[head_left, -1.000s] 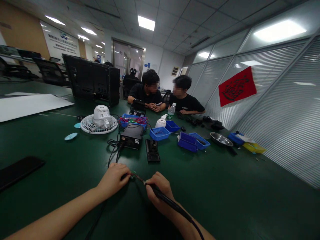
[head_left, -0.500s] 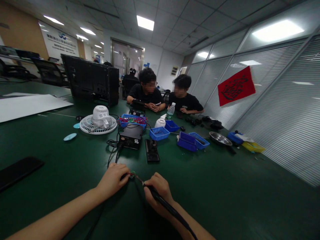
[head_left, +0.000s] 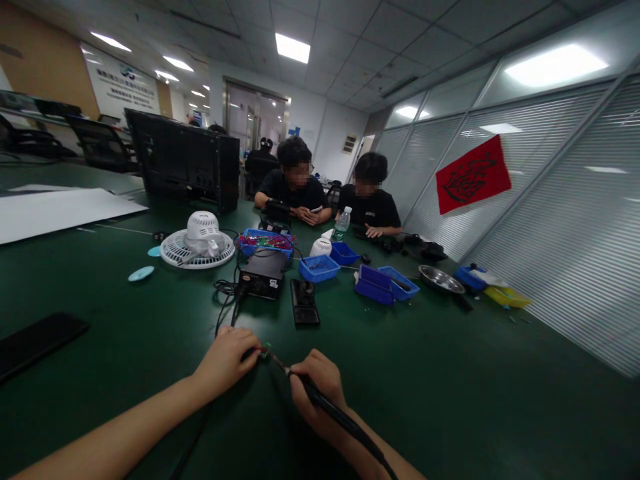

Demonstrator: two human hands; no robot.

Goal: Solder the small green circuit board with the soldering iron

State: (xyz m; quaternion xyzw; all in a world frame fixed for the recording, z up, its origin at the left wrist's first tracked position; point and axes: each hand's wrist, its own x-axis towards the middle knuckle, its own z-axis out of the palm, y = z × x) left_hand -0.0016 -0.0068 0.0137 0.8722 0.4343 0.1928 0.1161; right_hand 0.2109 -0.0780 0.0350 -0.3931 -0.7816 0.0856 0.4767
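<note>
My right hand [head_left: 320,387] is closed around the black handle of a soldering iron [head_left: 320,399], its cable trailing toward the lower right. The iron's metal tip points left and meets, or nearly meets, a small green circuit board [head_left: 267,349]. My left hand [head_left: 231,357] is closed in a pinch at the board's left side, with a thin red wire [head_left: 260,349] at its fingertips. Whether those fingers also grip the board's edge is too small to tell. Beyond my hands are a black soldering station [head_left: 263,272] and a black iron stand [head_left: 304,303].
Behind the station sits a blue bin of red wires and boards [head_left: 265,241]. A white fan part [head_left: 197,250] lies left of it. Blue trays [head_left: 320,268], a metal bowl [head_left: 441,279] and a bottle [head_left: 342,225] stand farther back. Two people sit across the green table.
Both my hands stay nearly in place, with the iron's tip still at the board. Across the table, the person on the right has lowered their head and shifted a hand.
</note>
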